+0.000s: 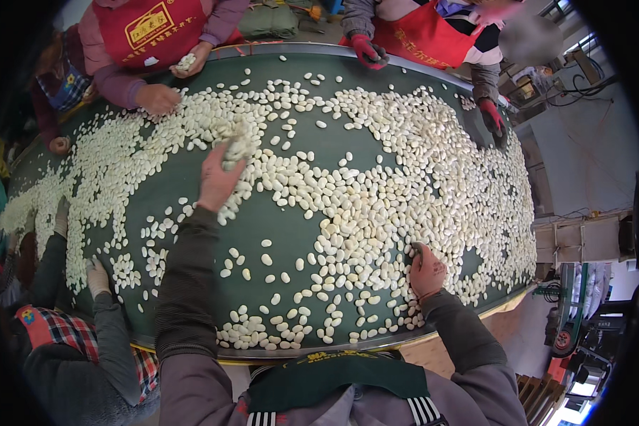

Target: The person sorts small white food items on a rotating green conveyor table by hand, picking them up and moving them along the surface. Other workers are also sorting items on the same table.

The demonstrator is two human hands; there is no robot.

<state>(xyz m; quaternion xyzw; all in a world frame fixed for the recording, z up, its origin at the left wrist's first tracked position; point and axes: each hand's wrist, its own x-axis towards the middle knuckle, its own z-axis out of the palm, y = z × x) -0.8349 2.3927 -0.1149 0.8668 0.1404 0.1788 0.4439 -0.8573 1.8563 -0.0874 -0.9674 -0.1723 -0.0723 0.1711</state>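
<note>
White beans (351, 213) lie spread over a dark green sorting belt (165, 175). My left hand (221, 175), in a glove with grey fingertips, reaches far forward into the beans. Its fingers and several beans around them are blurred, so whether it grips any is unclear. My right hand (427, 270), in a pinkish glove with grey fingertips, is low on the belt at the edge of the dense bean layer. Its fingers are curled downward and what lies under them is hidden. A small cluster of beans (245, 329) rests along the near edge.
Across the belt, a person in a red apron (138, 29) holds beans in one hand (191, 61). Another has red-and-grey gloves (370, 51). At left, a co-worker's gloved hand (98, 278) touches beans. A metal rim (319, 49) edges the belt; a forklift (586, 335) stands right.
</note>
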